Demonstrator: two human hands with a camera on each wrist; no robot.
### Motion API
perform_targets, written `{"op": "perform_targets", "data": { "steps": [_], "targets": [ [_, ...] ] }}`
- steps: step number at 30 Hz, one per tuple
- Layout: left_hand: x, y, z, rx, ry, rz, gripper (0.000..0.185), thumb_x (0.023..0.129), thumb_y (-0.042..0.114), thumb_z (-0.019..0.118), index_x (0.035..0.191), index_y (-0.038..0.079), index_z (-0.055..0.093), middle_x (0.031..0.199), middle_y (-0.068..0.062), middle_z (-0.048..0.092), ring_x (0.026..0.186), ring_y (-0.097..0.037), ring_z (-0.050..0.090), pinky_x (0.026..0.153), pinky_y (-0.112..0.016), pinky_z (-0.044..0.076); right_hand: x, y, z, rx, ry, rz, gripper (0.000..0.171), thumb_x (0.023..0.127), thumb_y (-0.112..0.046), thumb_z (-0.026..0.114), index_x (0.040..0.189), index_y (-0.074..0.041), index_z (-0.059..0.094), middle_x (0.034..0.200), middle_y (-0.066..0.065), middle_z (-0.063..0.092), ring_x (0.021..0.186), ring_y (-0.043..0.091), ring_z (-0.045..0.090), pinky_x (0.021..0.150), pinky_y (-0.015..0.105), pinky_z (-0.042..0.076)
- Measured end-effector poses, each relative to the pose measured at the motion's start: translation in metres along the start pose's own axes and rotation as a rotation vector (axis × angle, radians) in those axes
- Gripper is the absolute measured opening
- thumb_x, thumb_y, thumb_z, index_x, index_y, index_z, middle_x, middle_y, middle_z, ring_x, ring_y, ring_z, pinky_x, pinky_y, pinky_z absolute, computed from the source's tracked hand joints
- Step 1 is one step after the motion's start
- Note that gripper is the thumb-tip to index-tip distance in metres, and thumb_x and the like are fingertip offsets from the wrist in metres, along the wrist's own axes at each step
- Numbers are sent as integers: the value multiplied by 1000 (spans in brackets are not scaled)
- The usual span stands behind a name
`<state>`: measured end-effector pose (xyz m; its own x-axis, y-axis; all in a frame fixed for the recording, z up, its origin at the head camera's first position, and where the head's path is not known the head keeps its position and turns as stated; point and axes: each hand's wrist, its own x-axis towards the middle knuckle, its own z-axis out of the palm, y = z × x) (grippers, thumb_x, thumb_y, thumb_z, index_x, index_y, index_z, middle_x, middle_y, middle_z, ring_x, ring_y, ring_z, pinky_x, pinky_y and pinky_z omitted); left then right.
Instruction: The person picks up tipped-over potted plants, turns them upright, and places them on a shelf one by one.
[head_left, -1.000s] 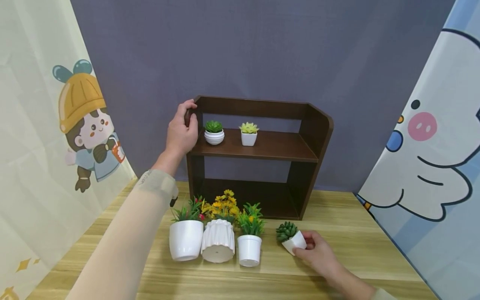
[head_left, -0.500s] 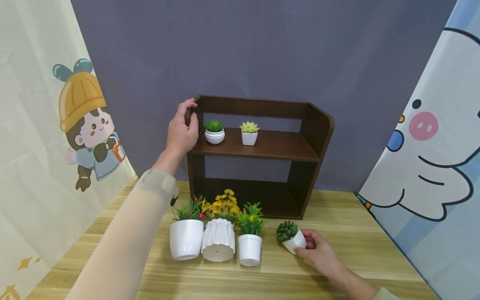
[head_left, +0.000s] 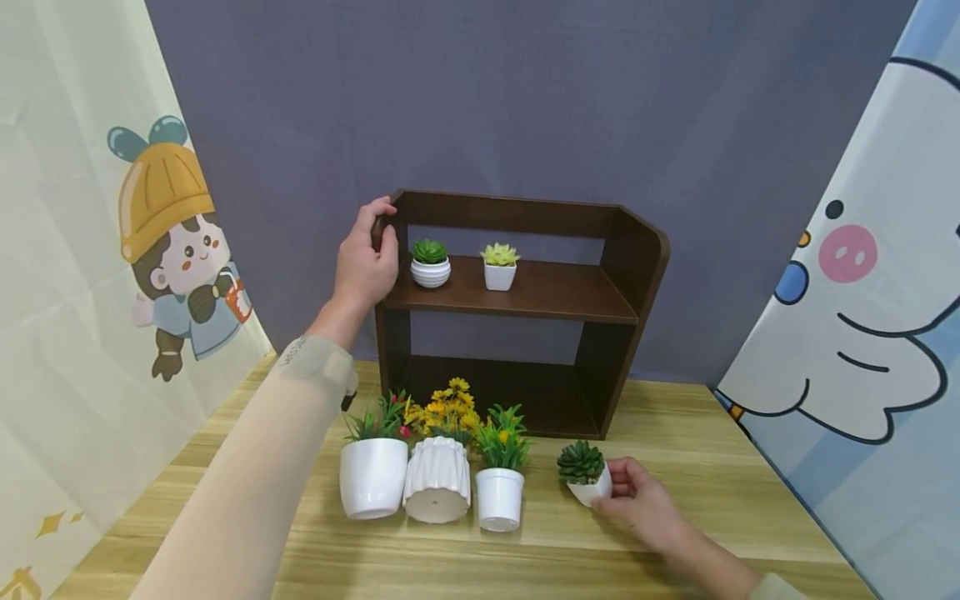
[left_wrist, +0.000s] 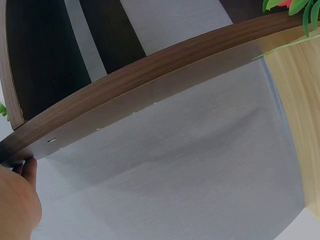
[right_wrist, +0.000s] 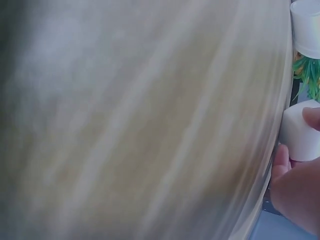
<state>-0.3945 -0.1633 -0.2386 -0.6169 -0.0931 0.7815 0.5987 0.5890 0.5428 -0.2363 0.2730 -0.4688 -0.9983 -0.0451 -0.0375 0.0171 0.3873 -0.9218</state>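
A: Left hand (head_left: 365, 265) grips the top left corner of the dark wooden shelf (head_left: 525, 292), fingers curled over its edge. Right hand (head_left: 637, 500) holds the small succulent pot (head_left: 587, 477), fingers wrapped round the white base.

B: Where is that pot?

A: On the wooden table (head_left: 712, 500), tilted, just right of a row of three white pots (head_left: 438, 490), in front of the shelf. Two small pots (head_left: 465, 267) stand on the upper board, towards the left.

B: Risks?

A: The grip looks low on a tilted pot; it could roll out of the fingers if lifted fast. The row of three sits near, so a sideways swing might knock the nearest one over. Bumping the upper board could upset the two there, though the left hand probably steadies the frame.
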Motion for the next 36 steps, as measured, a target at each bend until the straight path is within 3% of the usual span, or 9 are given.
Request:
{"op": "perform_targets", "data": {
  "steps": [7, 21, 30, 36],
  "targets": [
    [0, 1, 0, -2, -2, -4, 35, 114, 24, 47, 147, 18, 57, 170, -1, 53, 142, -35, 62, 112, -58, 50, 3, 6, -6, 9, -39, -38, 55, 88, 3, 82, 136, 10, 55, 123, 17, 70, 104, 18, 65, 85, 24, 56],
    [-1, 2, -1, 1, 0, -2, 34, 114, 24, 47, 146, 18, 57, 169, 0, 53, 138, -35, 64, 109, -57, 51, 7, 4, -7, -44, -38, 10, 55, 88, -4, 87, 132, 5, 55, 121, 13, 71, 104, 19, 64, 84, 25, 54],
    [-1, 2, -1, 7, 2, 3, 34, 114, 24, 47, 147, 18, 57, 169, 1, 53, 136, -36, 65, 108, -57, 51, 8, 5, -3, -74, -39, 27, 60, 83, -7, 91, 127, 5, 51, 109, 12, 66, 98, 19, 60, 79, 26, 52],
    [-1, 1, -1, 11, 3, 2, 34, 114, 23, 47, 146, 18, 58, 170, 2, 53, 139, -34, 64, 109, -56, 51, 9, 1, 2, -99, -20, 21, 64, 82, -5, 93, 127, 8, 49, 112, 18, 70, 100, 20, 68, 79, 25, 55]
  ]
}}
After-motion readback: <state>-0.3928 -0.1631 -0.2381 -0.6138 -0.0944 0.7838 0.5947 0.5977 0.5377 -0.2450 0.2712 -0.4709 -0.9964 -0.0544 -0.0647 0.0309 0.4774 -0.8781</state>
